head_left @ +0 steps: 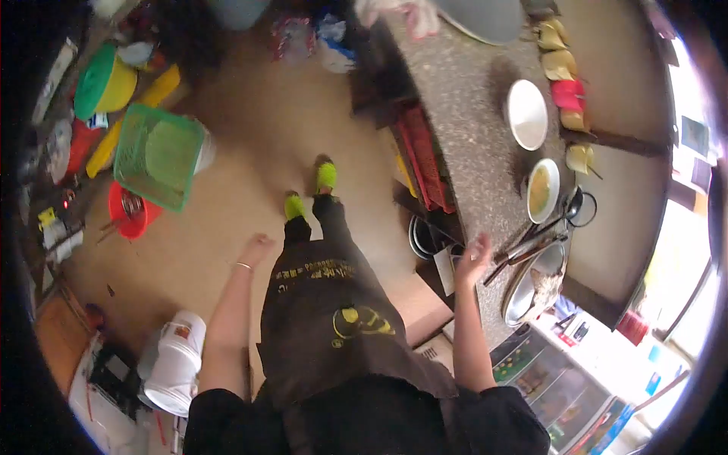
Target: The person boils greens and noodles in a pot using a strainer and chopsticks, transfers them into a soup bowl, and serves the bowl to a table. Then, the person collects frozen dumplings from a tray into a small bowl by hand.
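My left hand, with a bracelet at the wrist, hangs over the floor beside my dark apron. Its fingers are loosely bent and I see nothing in them. At the counter's near edge is my right hand, raised and open, with no object visible in it. Closest to it are long dark-handled utensils, including a black ladle. A metal tray lies just beyond them. Farther along the counter stand a white bowl with yellowish contents and another white bowl.
The speckled counter runs along the right, with red crates beneath. Scoops line its far side. At left are a green basket, a red basin and white buckets. A glass-topped case stands lower right.
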Available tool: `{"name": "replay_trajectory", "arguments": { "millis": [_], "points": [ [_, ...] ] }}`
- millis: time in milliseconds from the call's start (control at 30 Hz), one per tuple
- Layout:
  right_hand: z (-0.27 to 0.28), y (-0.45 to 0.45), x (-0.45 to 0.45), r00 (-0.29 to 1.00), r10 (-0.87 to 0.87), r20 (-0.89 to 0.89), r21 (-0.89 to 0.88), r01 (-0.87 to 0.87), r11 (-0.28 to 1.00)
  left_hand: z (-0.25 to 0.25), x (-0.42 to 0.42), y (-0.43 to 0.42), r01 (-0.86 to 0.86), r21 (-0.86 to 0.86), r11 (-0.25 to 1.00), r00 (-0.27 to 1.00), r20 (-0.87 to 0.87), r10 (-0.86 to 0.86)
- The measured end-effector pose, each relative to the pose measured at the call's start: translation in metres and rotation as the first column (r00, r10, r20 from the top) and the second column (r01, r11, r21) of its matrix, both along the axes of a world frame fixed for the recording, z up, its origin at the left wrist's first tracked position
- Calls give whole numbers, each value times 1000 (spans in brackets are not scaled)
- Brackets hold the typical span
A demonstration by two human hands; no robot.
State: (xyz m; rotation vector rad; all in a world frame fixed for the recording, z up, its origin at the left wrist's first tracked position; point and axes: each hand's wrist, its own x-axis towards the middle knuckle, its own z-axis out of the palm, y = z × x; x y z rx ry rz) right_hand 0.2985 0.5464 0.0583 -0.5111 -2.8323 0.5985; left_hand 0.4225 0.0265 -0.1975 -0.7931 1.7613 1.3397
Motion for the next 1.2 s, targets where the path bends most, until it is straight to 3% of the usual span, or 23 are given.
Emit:
{"name": "replay_trajectory", "arguments": {
  "millis": [33,67,100,133,167,233,333,367,400,500,533,600,733,767,833,967,1133,1167,1200],
  "points": [
    [-27,-20,9,993,116,26,-93,-113,989,-64,54,26,-11,18,1000,1000,-18,11],
    [-18,-53,1,944,308,117,-96,-298,950,-39,55,50,198,10,980,978,61,-198],
    [-35,-68,0,930,338,143,-114,-324,939,3,44,85,399,25,917,908,131,-399],
    [-61,-70,-4,931,350,100,-159,-333,930,21,51,108,506,-54,861,846,223,-484],
    [-82,-63,-13,934,321,154,-112,-306,945,8,69,120,530,20,848,814,269,-515],
    [-128,-31,-26,934,284,219,-46,-280,959,28,76,138,453,3,892,815,404,-415],
    [-196,24,-78,962,-119,246,-158,161,974,8,116,153,540,-178,823,819,337,-464],
    [-198,25,-100,944,-204,258,-129,242,962,-46,174,167,525,-233,819,833,339,-438],
    [-193,18,-124,917,-280,285,-98,319,943,0,121,163,476,-213,853,830,429,-356],
    [-171,-19,-180,799,-446,403,19,480,877,-19,123,180,465,-322,824,850,421,-316],
    [-187,-8,-190,807,-442,393,21,472,881,-27,120,184,457,-385,802,863,409,-295],
    [-224,28,-209,973,-217,80,-374,231,898,-31,107,190,450,-412,792,874,387,-295],
    [-260,57,-247,989,-146,24,-118,148,982,-54,117,197,457,-466,758,886,316,-340],
    [-267,58,-252,990,-142,19,-117,144,983,-58,121,197,372,-467,802,926,247,-286],
    [-286,73,-258,971,-239,4,154,235,960,-63,126,200,359,-500,788,932,232,-278],
    [-295,104,-256,978,-176,110,195,153,969,-57,117,201,335,-510,792,939,251,-235],
    [-263,68,-264,967,47,-252,354,47,934,-59,115,199,332,-544,771,943,208,-259],
    [-255,52,-276,966,44,-255,349,50,936,-53,110,198,346,-557,755,938,187,-292],
    [-249,29,-298,973,-89,-211,242,140,960,-50,106,198,343,-564,751,939,184,-291]
  ]
}}
